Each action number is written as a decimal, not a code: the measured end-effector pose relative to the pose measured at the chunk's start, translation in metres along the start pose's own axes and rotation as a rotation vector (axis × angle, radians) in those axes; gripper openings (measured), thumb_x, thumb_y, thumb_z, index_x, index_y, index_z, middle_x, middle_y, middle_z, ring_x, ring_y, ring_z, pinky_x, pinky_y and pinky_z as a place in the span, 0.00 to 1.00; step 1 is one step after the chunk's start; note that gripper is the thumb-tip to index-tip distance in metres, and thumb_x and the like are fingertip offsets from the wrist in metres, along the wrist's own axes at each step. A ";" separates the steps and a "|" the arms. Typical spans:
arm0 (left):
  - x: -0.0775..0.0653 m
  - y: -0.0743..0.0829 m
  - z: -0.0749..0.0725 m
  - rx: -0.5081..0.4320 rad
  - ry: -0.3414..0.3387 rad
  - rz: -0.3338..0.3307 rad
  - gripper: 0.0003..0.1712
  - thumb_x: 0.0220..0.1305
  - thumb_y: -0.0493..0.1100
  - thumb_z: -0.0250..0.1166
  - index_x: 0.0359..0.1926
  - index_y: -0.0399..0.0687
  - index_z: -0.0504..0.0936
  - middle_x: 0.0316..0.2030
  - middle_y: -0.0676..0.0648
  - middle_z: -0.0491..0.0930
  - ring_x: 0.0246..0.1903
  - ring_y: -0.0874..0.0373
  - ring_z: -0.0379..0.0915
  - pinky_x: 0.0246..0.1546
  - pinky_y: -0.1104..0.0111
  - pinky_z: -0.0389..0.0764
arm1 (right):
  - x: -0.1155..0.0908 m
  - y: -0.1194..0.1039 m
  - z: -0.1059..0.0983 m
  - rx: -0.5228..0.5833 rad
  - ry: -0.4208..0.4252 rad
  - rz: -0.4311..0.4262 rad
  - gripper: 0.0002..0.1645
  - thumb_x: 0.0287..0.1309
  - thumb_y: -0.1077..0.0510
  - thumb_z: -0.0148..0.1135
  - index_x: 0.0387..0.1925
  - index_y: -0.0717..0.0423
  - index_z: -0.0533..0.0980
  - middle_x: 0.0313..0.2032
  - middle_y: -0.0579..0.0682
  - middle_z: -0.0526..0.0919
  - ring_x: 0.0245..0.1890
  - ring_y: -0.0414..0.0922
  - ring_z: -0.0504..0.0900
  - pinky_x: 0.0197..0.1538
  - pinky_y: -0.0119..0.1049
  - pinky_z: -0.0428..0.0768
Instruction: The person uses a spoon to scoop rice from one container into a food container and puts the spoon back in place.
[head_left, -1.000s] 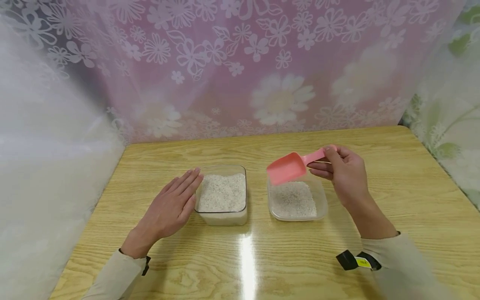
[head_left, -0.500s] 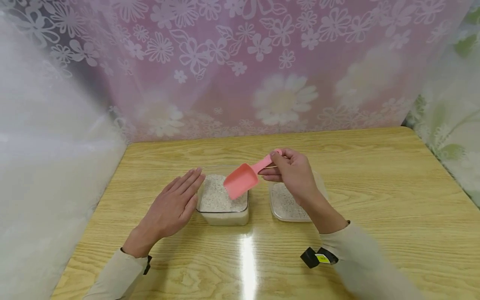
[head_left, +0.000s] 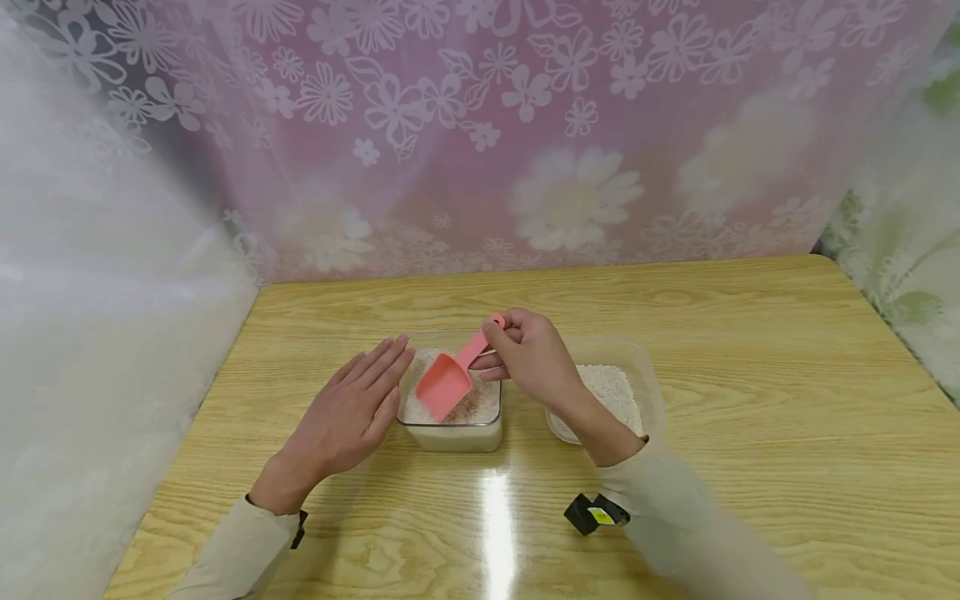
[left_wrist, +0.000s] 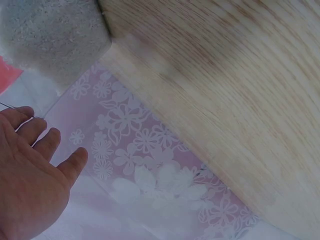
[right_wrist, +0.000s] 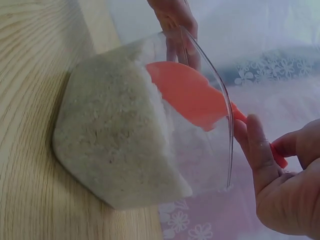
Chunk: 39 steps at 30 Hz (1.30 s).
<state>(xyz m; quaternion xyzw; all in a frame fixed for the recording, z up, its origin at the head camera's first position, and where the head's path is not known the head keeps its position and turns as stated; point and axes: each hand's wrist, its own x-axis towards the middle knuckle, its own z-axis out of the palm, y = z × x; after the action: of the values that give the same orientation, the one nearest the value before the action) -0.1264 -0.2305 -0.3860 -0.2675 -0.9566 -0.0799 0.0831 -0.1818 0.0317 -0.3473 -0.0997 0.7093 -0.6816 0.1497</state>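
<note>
A pink scoop [head_left: 444,387] is held by its handle between the thumb and fingers of my right hand [head_left: 534,354]. Its bowl is inside the clear square container [head_left: 450,438], and in the right wrist view the scoop's lip [right_wrist: 165,80] meets the surface of the pale grains [right_wrist: 115,125]. My left hand [head_left: 348,408] rests with straight fingers against the container's left side, fingertips at the rim. The second, lower plastic container [head_left: 648,383] stands to the right, partly hidden behind my right wrist, with speckled pale grains [head_left: 611,392] in it.
Both containers stand on a wood-grain table [head_left: 360,533]. A pink floral curtain [head_left: 450,167] hangs behind the table's far edge, with a whitish sheet [head_left: 112,292] on the left and a leaf-patterned one [head_left: 900,250] on the right.
My right hand has carried the scoop leftward from over the right container and lowered it into the left one. My left hand has stayed at the container's side.
</note>
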 end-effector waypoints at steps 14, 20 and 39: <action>0.000 -0.001 0.001 0.003 0.024 0.016 0.31 0.74 0.48 0.45 0.74 0.45 0.55 0.73 0.49 0.50 0.71 0.54 0.44 0.69 0.56 0.50 | 0.001 0.007 -0.001 0.098 -0.078 0.084 0.14 0.72 0.59 0.48 0.45 0.69 0.71 0.38 0.64 0.81 0.35 0.54 0.86 0.38 0.43 0.84; 0.000 -0.001 0.000 0.001 0.022 0.022 0.31 0.74 0.47 0.45 0.74 0.44 0.54 0.73 0.48 0.49 0.71 0.54 0.44 0.69 0.56 0.50 | 0.002 0.012 -0.007 0.134 -0.053 0.101 0.15 0.72 0.59 0.47 0.46 0.70 0.72 0.39 0.64 0.81 0.34 0.50 0.86 0.39 0.41 0.84; -0.001 0.000 0.003 -0.006 0.027 0.010 0.30 0.75 0.48 0.44 0.74 0.46 0.54 0.73 0.49 0.49 0.71 0.55 0.43 0.69 0.57 0.49 | -0.002 0.023 -0.033 0.481 0.003 0.135 0.21 0.73 0.58 0.46 0.57 0.73 0.63 0.36 0.56 0.83 0.30 0.41 0.86 0.36 0.28 0.82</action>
<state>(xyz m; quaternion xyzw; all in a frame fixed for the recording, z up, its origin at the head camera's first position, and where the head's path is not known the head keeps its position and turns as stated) -0.1259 -0.2305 -0.3888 -0.2715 -0.9538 -0.0858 0.0957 -0.1894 0.0643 -0.3694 -0.0125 0.5319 -0.8194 0.2134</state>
